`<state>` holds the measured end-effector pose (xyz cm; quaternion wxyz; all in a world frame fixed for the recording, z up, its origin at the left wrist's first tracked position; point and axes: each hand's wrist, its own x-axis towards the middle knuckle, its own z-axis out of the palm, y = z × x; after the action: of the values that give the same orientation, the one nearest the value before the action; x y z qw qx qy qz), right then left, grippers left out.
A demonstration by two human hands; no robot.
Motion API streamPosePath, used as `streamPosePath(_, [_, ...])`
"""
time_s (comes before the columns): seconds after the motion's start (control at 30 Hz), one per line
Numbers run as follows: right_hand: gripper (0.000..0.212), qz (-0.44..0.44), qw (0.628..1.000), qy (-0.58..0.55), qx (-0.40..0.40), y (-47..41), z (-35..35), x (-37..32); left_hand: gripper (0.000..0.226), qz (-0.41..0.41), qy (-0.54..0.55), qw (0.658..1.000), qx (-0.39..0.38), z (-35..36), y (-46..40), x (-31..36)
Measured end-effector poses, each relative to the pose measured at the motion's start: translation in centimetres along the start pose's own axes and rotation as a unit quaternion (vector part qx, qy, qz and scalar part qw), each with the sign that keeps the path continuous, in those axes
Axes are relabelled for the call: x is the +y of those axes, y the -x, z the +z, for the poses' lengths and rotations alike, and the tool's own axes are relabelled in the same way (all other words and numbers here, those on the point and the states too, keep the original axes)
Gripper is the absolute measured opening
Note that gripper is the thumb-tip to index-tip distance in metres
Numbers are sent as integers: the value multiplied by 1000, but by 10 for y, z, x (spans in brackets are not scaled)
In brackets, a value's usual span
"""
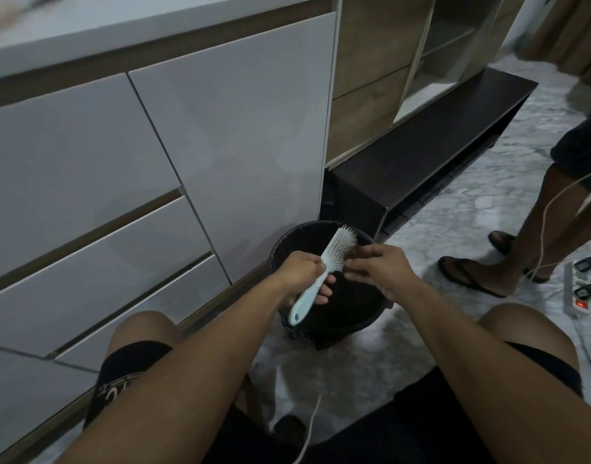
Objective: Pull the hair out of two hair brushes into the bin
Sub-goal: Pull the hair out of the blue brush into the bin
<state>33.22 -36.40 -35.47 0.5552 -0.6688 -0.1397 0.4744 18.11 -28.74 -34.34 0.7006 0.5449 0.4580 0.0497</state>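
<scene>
A pale blue hair brush with white bristles is held over a black bin on the marble floor. My left hand grips the brush by its handle, head tilted up and away from me. My right hand hovers at the bristles from the right, fingers spread and touching the brush head. No hair can be made out on the bristles or in the dark bin. Only one brush is in view.
White cabinet drawers rise on the left, close to the bin. A low black bench runs behind it. Another person's legs in flip-flops stand at the right, beside a power strip and cables. My knees flank the bin.
</scene>
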Motion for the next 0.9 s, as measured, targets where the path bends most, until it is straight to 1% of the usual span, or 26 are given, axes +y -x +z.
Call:
streamPosePath(0.07, [25, 1, 998, -25, 58, -6, -3, -2, 27, 0, -13, 1000, 11, -2, -1, 0])
streamPosePath(0.13, [22, -14, 990, -34, 137, -14, -9, -5, 32, -6, -20, 1000, 24, -6, -2, -1])
streamPosePath(0.17, [21, -20, 986, -32, 164, -17, -11, -6, 33, -9, -22, 999, 28, -8, -2, -1])
streamPosePath(0.2, [21, -23, 984, -30, 175, -19, -13, -7, 33, -12, -23, 999, 30, -10, -3, -1])
streamPosePath(0.23, [21, -24, 986, -26, 166, -19, -12, -7, 33, -13, -22, 999, 32, -11, -4, -1])
streamPosePath(0.27, [22, -25, 990, -18, 138, -16, -9, -7, 34, -15, -20, 999, 32, -10, -4, 0])
streamPosePath(0.33, [31, -33, 998, 20, 56, -9, 0, -4, 33, -19, -19, 999, 29, -6, -3, 3])
streamPosePath(0.4, [41, -39, 998, 51, 6, -4, 5, 1, 32, -20, -30, 999, 22, -4, -1, 5])
streamPosePath(0.43, [41, -44, 998, 49, 6, -4, 6, 3, 32, -21, -39, 999, 18, -5, 0, 6])
streamPosePath(0.47, [37, -51, 998, 39, 19, -6, 6, 4, 31, -21, -49, 999, 13, -6, 0, 6])
streamPosePath(0.53, [21, -58, 996, 6, 65, -11, 1, 3, 30, -20, -66, 998, -2, -9, -1, 4])
streamPosePath(0.57, [16, -55, 994, -15, 94, -15, -3, 2, 30, -18, -77, 997, -9, -11, -2, 3])
streamPosePath(0.63, [15, -43, 987, -43, 149, -21, -12, 1, 31, -14, -101, 995, -16, -13, -2, 0])
streamPosePath(0.7, [15, -34, 984, -31, 172, -24, -17, 1, 32, -7, -121, 992, -16, -12, -1, -1])
streamPosePath(0.77, [17, -33, 987, -1, 157, -24, -16, 2, 33, 6, -153, 988, -10, -11, -2, -3])
streamPosePath(0.83, [20, -44, 992, 31, 117, -20, -11, 4, 35, 20, -191, 981, -1, -9, -4, -5])
streamPosePath(0.9, [20, -67, 990, 90, 86, -17, -7, 7, 36, 37, -225, 974, 8, -9, -6, -6])
